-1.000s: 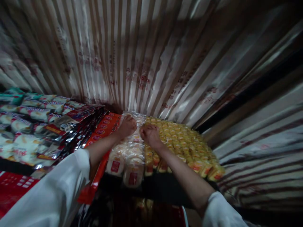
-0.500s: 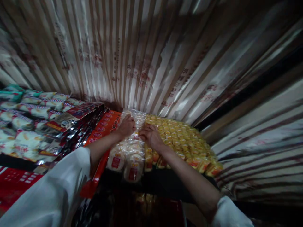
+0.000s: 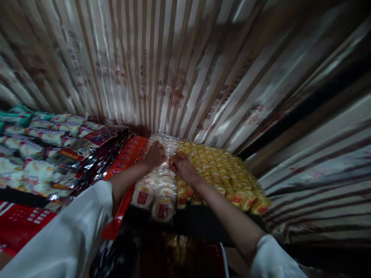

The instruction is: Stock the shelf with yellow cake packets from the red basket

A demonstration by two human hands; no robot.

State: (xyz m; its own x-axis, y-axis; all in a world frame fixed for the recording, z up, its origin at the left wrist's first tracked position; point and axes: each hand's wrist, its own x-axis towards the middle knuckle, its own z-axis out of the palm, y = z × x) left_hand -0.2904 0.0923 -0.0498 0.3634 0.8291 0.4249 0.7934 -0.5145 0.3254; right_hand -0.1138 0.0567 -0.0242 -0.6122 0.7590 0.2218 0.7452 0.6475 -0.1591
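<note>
Fingers of both hands curl down onto the clear-wrapped pale cakes (image 3: 158,181) stacked on the shelf between red boxes (image 3: 127,156) and yellow packs (image 3: 226,173); left hand (image 3: 155,154) and right hand (image 3: 180,166) seemingly press the top pack level; straightening it likely needs gentle, even pressure.

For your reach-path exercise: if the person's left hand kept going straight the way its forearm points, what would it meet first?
The left hand already rests on the clear-wrapped pale packets. Straight ahead lies the rest of that row, then probably the striped back wall; depth is unclear.
</note>
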